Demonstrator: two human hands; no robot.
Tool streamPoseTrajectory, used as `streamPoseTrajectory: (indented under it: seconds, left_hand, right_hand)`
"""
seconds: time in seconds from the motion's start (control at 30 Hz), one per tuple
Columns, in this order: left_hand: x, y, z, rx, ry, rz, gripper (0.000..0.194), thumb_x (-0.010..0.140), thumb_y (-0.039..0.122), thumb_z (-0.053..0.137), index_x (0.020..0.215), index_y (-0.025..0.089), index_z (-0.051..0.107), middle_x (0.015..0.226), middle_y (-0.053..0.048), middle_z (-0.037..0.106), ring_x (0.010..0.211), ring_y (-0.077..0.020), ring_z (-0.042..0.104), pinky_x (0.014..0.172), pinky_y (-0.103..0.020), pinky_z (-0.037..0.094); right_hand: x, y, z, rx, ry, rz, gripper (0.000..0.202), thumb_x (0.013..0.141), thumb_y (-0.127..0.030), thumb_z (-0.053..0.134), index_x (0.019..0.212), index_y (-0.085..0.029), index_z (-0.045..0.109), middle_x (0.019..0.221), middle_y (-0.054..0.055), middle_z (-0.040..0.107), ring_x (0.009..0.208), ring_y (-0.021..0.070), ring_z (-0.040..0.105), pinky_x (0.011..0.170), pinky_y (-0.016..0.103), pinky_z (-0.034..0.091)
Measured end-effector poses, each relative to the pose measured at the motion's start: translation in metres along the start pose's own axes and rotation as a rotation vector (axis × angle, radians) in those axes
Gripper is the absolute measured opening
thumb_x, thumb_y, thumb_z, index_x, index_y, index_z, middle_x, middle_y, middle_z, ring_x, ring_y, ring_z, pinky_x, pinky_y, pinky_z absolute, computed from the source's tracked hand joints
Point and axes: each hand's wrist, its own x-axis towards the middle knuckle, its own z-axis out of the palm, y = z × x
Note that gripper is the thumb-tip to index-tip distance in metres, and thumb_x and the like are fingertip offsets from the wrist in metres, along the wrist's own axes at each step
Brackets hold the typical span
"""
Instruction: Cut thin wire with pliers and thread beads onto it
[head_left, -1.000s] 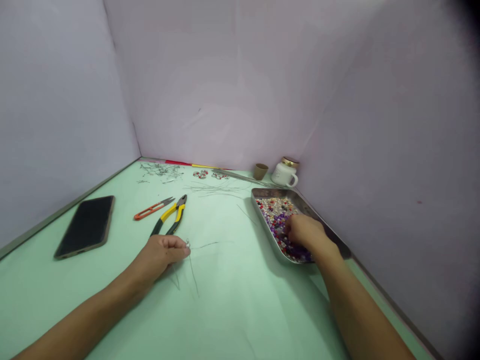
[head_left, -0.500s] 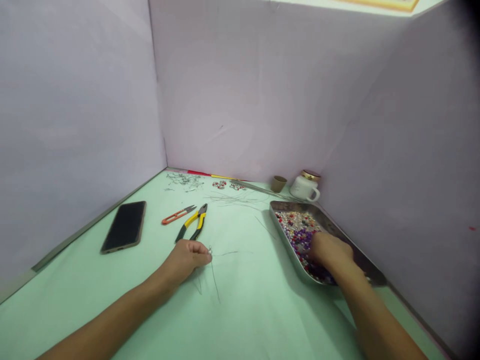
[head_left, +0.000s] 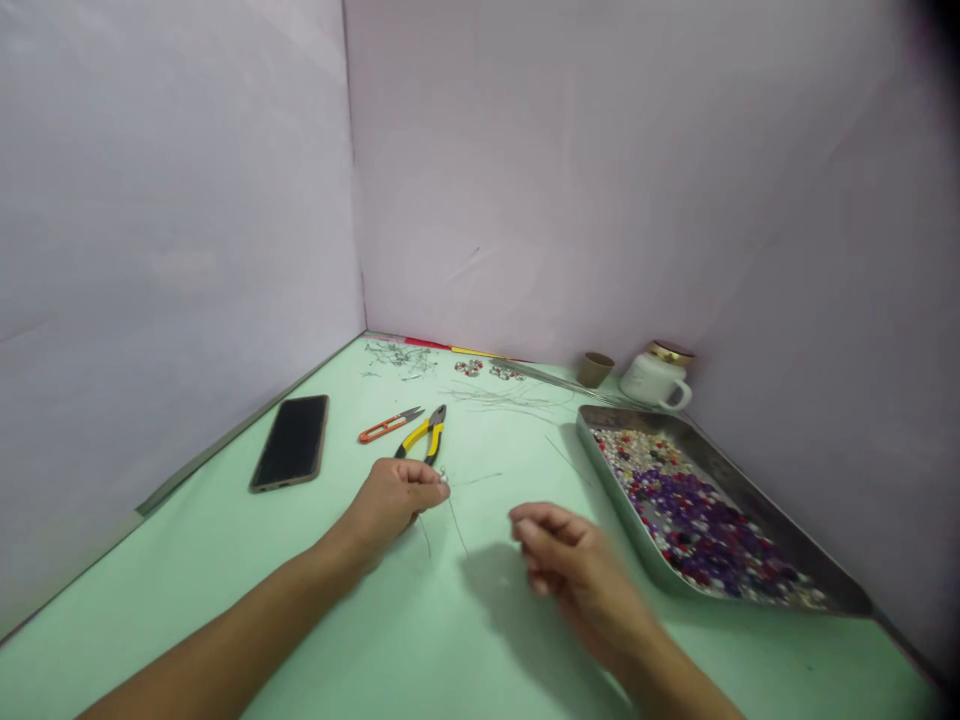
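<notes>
Between thumb and fingertips, my left hand (head_left: 397, 502) pinches a small piece of thin wire with clear beads (head_left: 443, 476) on it. Loose wire ends stick out to the right and downward from that pinch. My right hand (head_left: 574, 568) is over the table, between my left hand and the tray, its thumb and index finger pressed together; whatever is between them is too small to make out. The metal tray (head_left: 626, 510) at the right holds many loose purple, red and pale beads (head_left: 697, 525). Yellow-and-black pliers (head_left: 430, 435) lie just behind my left hand.
Orange snips (head_left: 390, 425) and a phone (head_left: 292, 443) lie to the left. Toward the back are wire pieces (head_left: 510, 398), beaded rings (head_left: 469, 368), a brown cup (head_left: 595, 370) and a white lidded mug (head_left: 652, 378). Walls stand behind and at both sides.
My right hand has come out of the bead tray and moved left toward my left hand. The view has shifted, so the things on the table appear farther right. My left hand still pinches the wire.
</notes>
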Motion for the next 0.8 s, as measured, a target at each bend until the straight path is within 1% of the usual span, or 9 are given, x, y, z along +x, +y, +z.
streamPoseTrajectory:
  seconds: [0.03,0.07,0.13,0.23,0.4,0.57,0.73,0.8]
  left_hand:
    - [0.000,0.000,0.000,-0.022,0.010,0.027,0.020,0.061,0.032,0.061,0.058,0.016,0.051,0.039,0.010,0.025,0.037,-0.0030,0.014,0.038,-0.021,0.008]
    - [-0.001,0.001,0.000,-0.041,0.020,0.056,0.019,0.062,0.032,0.061,0.059,0.015,0.052,0.039,0.010,0.026,0.037,-0.0029,0.015,0.038,-0.021,0.009]
    - [-0.004,0.003,0.000,-0.061,0.044,0.106,0.019,0.063,0.031,0.061,0.059,0.015,0.052,0.040,0.009,0.028,0.037,-0.0028,0.016,0.038,-0.021,0.010]
    - [-0.008,0.006,0.001,-0.074,0.071,0.135,0.019,0.063,0.031,0.061,0.058,0.016,0.051,0.041,0.009,0.029,0.038,-0.0029,0.017,0.038,-0.021,0.011]
    - [-0.013,0.008,0.002,-0.081,0.118,0.192,0.018,0.064,0.031,0.062,0.061,0.016,0.053,0.043,0.009,0.031,0.039,-0.0030,0.018,0.039,-0.020,0.014]
    - [-0.015,0.008,0.003,-0.049,0.161,0.238,0.016,0.065,0.031,0.062,0.063,0.016,0.056,0.043,0.009,0.033,0.038,-0.0025,0.018,0.039,-0.021,0.014]
    - [-0.017,0.008,0.003,-0.040,0.173,0.259,0.017,0.065,0.031,0.062,0.063,0.015,0.057,0.042,0.009,0.031,0.039,-0.0031,0.019,0.039,-0.021,0.014]
    - [-0.017,0.008,0.003,-0.038,0.174,0.263,0.017,0.065,0.031,0.062,0.063,0.015,0.057,0.043,0.008,0.033,0.039,-0.0033,0.019,0.039,-0.021,0.014]
  right_hand:
    - [-0.002,0.010,0.009,0.106,-0.036,0.090,0.026,0.055,-0.031,0.074,0.074,-0.015,0.065,0.062,0.000,0.056,0.043,0.0049,0.041,0.039,0.018,0.033]
    - [-0.004,0.017,0.016,0.182,-0.065,0.148,0.026,0.055,-0.028,0.075,0.074,-0.015,0.065,0.063,0.000,0.057,0.044,0.0041,0.042,0.041,0.017,0.035]
    - [-0.006,0.025,0.021,0.261,-0.088,0.192,0.026,0.054,-0.025,0.076,0.075,-0.014,0.066,0.066,0.001,0.059,0.047,0.0034,0.045,0.044,0.015,0.037]
    - [-0.005,0.026,0.020,0.291,-0.084,0.207,0.026,0.054,-0.023,0.076,0.076,-0.013,0.066,0.068,0.001,0.061,0.048,0.0034,0.047,0.045,0.015,0.039]
    - [-0.006,0.027,0.018,0.288,-0.098,0.204,0.026,0.055,-0.021,0.076,0.077,-0.013,0.067,0.066,0.001,0.062,0.047,0.0036,0.047,0.044,0.015,0.039]
    - [-0.007,0.028,0.018,0.289,-0.118,0.193,0.025,0.054,-0.022,0.076,0.075,-0.013,0.066,0.066,0.001,0.061,0.047,0.0038,0.047,0.042,0.015,0.038]
    - [-0.009,0.026,0.019,0.279,-0.124,0.182,0.025,0.053,-0.022,0.077,0.072,-0.013,0.064,0.066,0.002,0.062,0.048,0.0050,0.049,0.043,0.016,0.040]
    - [-0.010,0.026,0.019,0.273,-0.119,0.173,0.025,0.052,-0.022,0.077,0.071,-0.013,0.064,0.063,0.001,0.061,0.048,0.0056,0.049,0.043,0.016,0.040]
